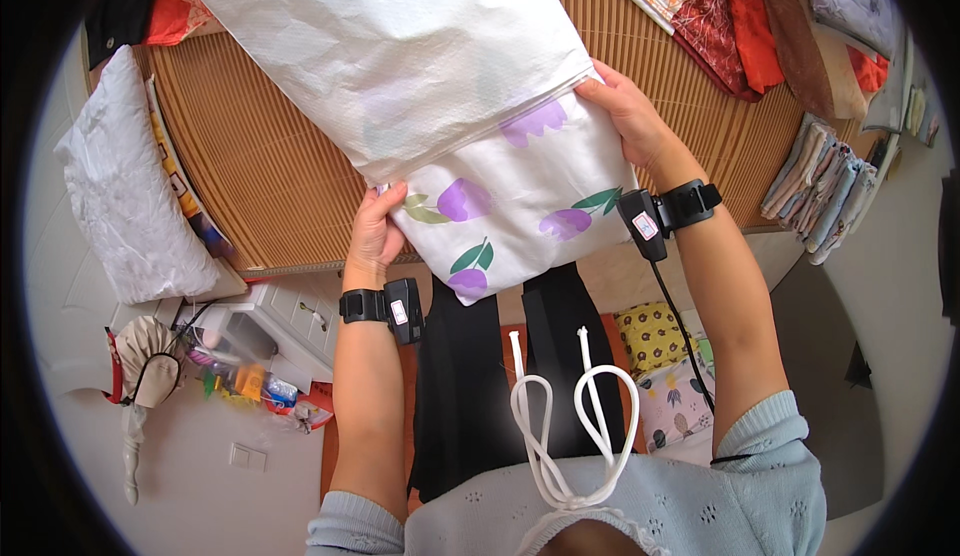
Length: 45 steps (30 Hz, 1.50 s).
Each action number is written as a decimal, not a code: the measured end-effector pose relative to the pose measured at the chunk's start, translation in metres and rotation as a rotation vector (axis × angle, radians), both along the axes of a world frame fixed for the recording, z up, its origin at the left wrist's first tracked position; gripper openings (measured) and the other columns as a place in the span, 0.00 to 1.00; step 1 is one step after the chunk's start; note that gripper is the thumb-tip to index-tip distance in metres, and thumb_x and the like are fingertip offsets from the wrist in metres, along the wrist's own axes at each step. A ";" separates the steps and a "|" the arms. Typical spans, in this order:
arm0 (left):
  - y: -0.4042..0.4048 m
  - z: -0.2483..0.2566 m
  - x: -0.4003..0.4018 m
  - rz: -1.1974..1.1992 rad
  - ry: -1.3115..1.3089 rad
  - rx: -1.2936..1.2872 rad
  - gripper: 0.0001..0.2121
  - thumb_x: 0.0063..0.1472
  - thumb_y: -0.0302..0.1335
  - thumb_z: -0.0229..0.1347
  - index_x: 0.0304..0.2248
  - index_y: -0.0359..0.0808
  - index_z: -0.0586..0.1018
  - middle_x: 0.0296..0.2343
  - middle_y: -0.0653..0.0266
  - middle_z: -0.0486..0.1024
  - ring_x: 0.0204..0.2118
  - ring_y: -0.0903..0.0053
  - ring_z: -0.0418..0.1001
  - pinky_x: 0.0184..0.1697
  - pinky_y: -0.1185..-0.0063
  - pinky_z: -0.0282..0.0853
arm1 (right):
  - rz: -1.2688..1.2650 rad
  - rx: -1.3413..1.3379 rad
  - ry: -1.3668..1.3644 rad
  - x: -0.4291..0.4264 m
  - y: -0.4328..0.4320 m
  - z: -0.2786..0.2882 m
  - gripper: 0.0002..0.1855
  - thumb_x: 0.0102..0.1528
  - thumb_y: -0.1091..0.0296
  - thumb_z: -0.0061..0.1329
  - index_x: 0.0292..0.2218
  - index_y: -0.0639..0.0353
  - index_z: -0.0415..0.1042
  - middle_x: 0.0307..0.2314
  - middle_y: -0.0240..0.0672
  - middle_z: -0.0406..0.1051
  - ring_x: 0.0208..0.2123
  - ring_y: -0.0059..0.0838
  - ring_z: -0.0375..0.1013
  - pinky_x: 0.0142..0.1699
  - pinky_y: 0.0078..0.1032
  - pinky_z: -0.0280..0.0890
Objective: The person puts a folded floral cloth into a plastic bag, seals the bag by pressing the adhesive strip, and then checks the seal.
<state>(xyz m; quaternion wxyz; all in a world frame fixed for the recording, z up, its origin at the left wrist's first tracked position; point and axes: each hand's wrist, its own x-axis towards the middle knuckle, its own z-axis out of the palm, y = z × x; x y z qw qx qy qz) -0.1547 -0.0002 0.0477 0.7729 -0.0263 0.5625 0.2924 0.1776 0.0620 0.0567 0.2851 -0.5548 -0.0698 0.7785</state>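
A folded white fabric piece point(517, 211) with purple tulips and green leaves is partly inside a large white bag point(420, 53). Its lower part sticks out of the bag's mouth, which faces me. My left hand point(377, 227) pinches the left corner, thumb on top, where bag edge and fabric meet. On the opposite side my right hand point(630, 110) grips the bag's edge together with the fabric, its thumb on top. Some fingers of both hands are hidden underneath. The tulip shapes show faintly through the bag. Both are held over the front edge of a bed with a slatted bamboo mat point(255, 151).
On the left lie a white pillow point(135, 181) and a white drawer cabinet point(292, 316). Folded cloths point(821, 181) stand in a row at the right edge. Red and patterned fabrics point(742, 31) lie at the back right. A yellow patterned cushion point(651, 337) is low at right.
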 end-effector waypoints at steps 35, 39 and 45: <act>-0.017 -0.005 0.045 0.006 0.464 0.204 0.20 0.61 0.40 0.50 0.37 0.26 0.72 0.32 0.63 0.74 0.30 0.81 0.70 0.33 0.83 0.66 | 0.102 0.242 -0.404 -0.007 -0.037 0.010 0.24 0.51 0.63 0.52 0.46 0.65 0.61 0.38 0.37 0.69 0.38 0.22 0.67 0.45 0.19 0.62; -0.021 0.021 0.047 0.017 0.467 0.302 0.23 0.61 0.44 0.49 0.38 0.25 0.72 0.33 0.63 0.74 0.33 0.80 0.70 0.36 0.82 0.66 | 0.100 0.165 -0.408 -0.002 -0.041 0.070 0.26 0.51 0.64 0.52 0.47 0.66 0.60 0.37 0.36 0.68 0.39 0.22 0.67 0.45 0.20 0.62; 0.018 0.061 0.107 -0.013 0.394 0.393 0.20 0.64 0.38 0.45 0.44 0.28 0.69 0.39 0.62 0.72 0.40 0.80 0.69 0.43 0.82 0.64 | 0.182 0.426 -0.430 0.024 -0.030 0.227 0.27 0.49 0.71 0.53 0.48 0.63 0.58 0.37 0.40 0.68 0.40 0.27 0.68 0.45 0.22 0.63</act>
